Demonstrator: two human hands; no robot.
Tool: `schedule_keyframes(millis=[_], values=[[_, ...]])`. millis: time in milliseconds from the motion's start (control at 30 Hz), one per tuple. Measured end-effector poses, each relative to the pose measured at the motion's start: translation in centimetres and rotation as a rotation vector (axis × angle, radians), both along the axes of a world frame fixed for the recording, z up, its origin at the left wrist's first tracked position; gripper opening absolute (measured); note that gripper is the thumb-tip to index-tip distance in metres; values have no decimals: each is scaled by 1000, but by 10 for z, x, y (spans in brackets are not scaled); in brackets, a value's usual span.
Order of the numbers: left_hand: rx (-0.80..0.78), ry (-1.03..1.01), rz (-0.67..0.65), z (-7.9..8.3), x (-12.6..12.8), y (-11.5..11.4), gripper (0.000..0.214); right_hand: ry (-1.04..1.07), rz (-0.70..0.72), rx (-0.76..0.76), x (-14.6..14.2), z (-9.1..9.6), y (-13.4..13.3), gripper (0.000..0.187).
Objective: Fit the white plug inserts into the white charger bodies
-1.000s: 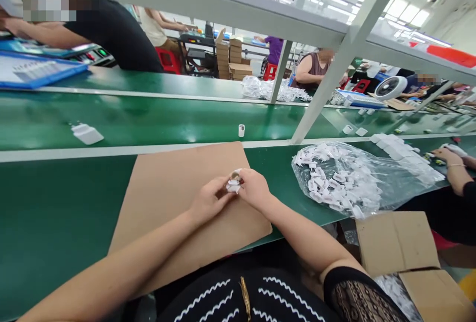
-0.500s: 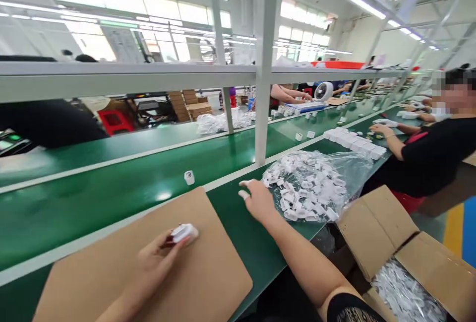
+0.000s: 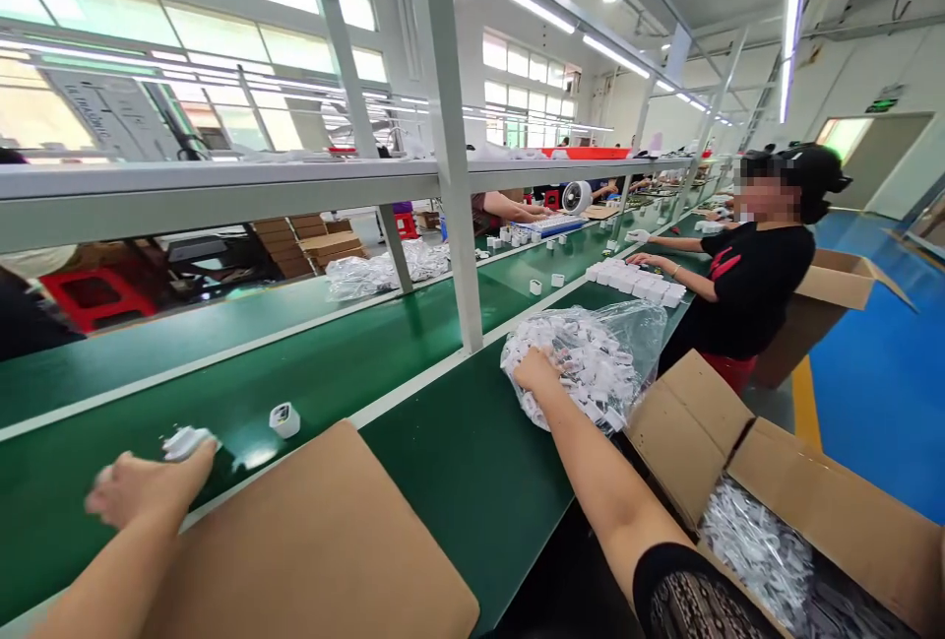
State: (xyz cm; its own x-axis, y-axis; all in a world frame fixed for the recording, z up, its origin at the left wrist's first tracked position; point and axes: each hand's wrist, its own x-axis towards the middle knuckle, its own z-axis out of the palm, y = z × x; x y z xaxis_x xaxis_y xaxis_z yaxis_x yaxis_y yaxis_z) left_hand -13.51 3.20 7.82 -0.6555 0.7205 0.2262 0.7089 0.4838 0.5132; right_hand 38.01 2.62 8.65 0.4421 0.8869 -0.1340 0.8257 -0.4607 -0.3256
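At the lower left, my left hand (image 3: 152,486) is over the green conveyor belt, thumb and fingers apart. A small white plastic plug housing (image 3: 186,442) with short prongs sits beside my thumb, which seems to touch it. The fingers are blurred and away from the housing. Another white housing (image 3: 284,419), open at the top, stands on the belt to the right. My right hand (image 3: 537,370) reaches into a clear plastic bag (image 3: 646,334) full of small white plastic pieces (image 3: 591,363). Its fingertips are hidden among them, so any grip there cannot be seen.
A brown cardboard sheet (image 3: 317,541) lies on the bench before me. An open carton (image 3: 686,432) with bagged white parts stands at right. A metal post (image 3: 452,147) rises beside the belt. A co-worker (image 3: 760,265) works near rows of white boxes (image 3: 635,282).
My left hand has moved left from above the cardboard to the belt with the white housing, and its fingers have spread. My right hand has gone into the bag. The view has turned right.
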Motion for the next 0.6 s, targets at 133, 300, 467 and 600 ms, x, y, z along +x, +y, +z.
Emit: schedule_keyframes(millis=[133,300,467,600], values=[[290,134,-291,-5,20,-11,79,26,212,28,-2,-3,-2,55],[0,140,-670,-25,28,9,70,6,467,155,-21,-14,-30,42],[-19,179,-589,-42,27,28,48,-15,615,258,-38,-22,-68,41],[13,183,-521,-35,17,35,42,-30,733,335,-46,-21,-82,58]])
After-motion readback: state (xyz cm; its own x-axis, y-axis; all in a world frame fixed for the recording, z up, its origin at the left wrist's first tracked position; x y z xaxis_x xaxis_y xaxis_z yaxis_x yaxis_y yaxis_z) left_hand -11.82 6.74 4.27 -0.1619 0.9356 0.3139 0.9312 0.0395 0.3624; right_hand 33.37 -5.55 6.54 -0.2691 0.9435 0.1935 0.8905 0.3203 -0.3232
